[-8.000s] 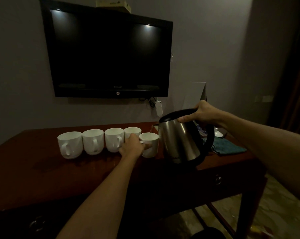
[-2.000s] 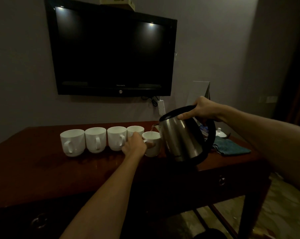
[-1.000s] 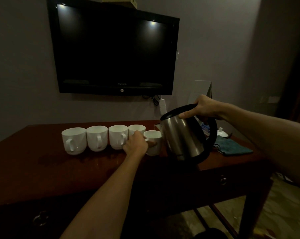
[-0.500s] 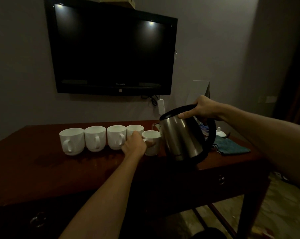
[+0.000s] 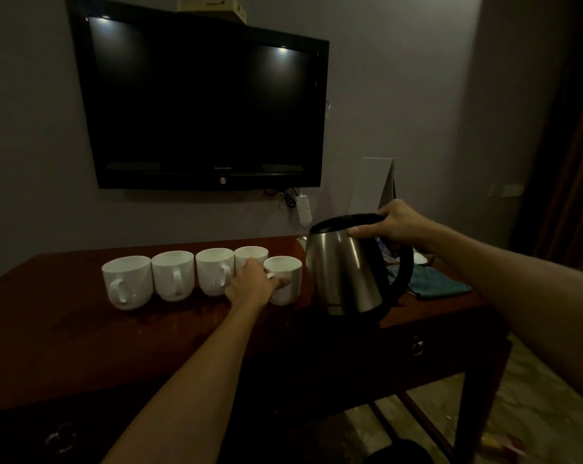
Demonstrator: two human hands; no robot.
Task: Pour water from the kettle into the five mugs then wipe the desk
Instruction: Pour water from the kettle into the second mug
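Dark reddish-brown wooden bench [image 5: 82,336] spans the frame; five white ceramic mugs sit on it in a row, at about 10 to 12 o'clock from the left hand; leftmost white mug [image 5: 126,282], second white mug [image 5: 172,274] and third white mug [image 5: 214,270] stand upright, touching side by side, handles toward the camera; fourth white mug [image 5: 251,255] sits slightly further back, partly hidden by the hand; left hand [image 5: 249,285] has its fingers curled round the handle of the fifth white mug [image 5: 285,279], which stands on the bench at the row's right end; brushed-steel electric kettle with black lid and handle [image 5: 345,264] is just beside that mug at 3 o'clock, near upright, spout toward the mugs; can't tell if its base touches the bench; right hand [image 5: 395,222] grips the top of the black handle, thumb on the lid edge; teal folded cloth [image 5: 437,284] lies on the bench at 3 o'clock of the kettle; black wall-mounted TV [image 5: 199,105] at 12 o'clock above the mugs.
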